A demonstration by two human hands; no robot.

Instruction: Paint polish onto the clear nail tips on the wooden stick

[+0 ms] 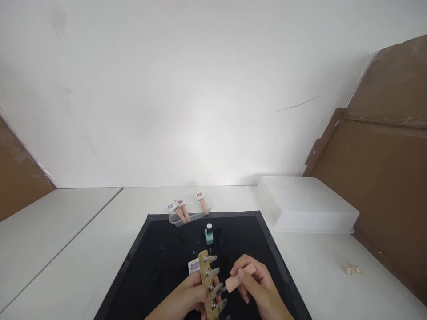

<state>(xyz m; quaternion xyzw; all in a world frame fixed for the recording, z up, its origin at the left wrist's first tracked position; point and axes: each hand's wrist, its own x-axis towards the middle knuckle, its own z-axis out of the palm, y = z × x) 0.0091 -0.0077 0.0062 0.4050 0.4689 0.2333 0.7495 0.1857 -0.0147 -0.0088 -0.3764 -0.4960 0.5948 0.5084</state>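
Note:
My left hand (187, 298) grips a wooden strip (206, 284) that carries several clear nail tips on metal pegs along its right side. My right hand (256, 284) holds a pink nail-polish cap with its brush (239, 277), the brush end pointing left at one of the nail tips (218, 289). Both hands hover over a black mat (160, 262). An open mint-green polish bottle (209, 234) stands on the mat just beyond the hands. A small printed label (194, 266) lies by the strip's top end.
A clear tray (190, 213) with three pink labelled polish bottles sits at the mat's far edge. At right stands a white plastic box (305, 204), with brown cardboard (383, 186) leaning behind it. Two small rings (352, 270) lie on the white table.

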